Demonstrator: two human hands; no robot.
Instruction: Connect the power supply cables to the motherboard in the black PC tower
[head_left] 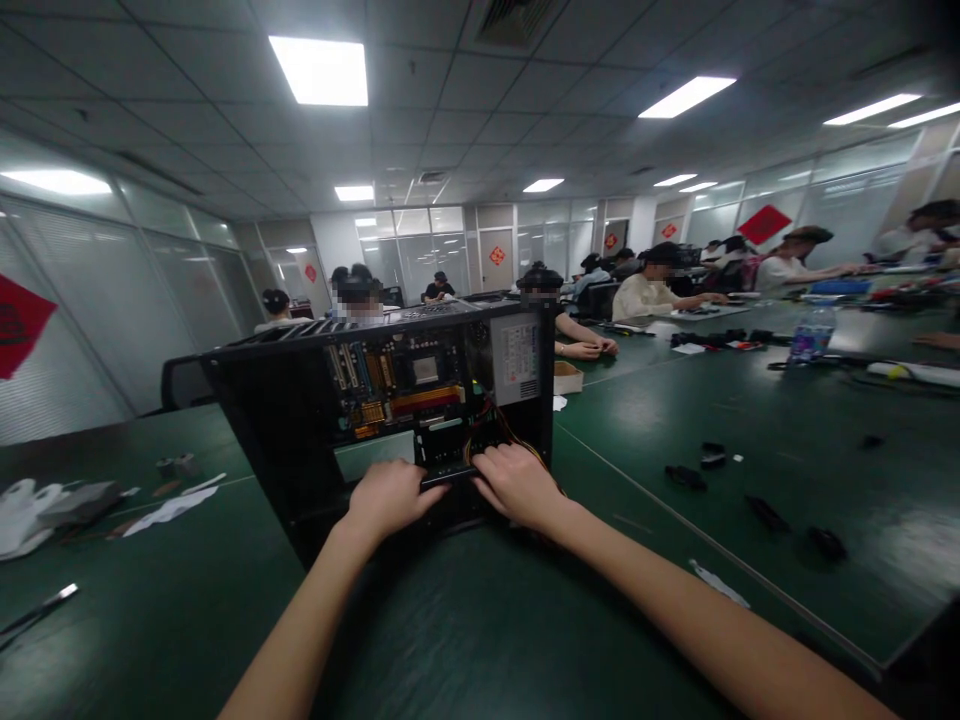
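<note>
In front of me an open black computer case (262,430) stands on the green table, its inside facing me. A motherboard (382,375) with a bare processor shows inside, and a power supply (516,360) with a white label sits at the upper right. Red, yellow and black cables (517,432) hang below it. My left hand (390,495) is closed over a black bar of the case, low in the opening. Just to its right, my right hand (517,485) grips the same bar near the cables. The fingertips of both hands are hidden behind the bar.
Tweezers (45,608) lie at the left, with a white plastic bag (26,515) and paper scraps farther back. Small black parts (765,512) are scattered on the right. A water bottle (812,328) stands beyond them. Other people sit around the table, one person's hands (592,347) behind the case.
</note>
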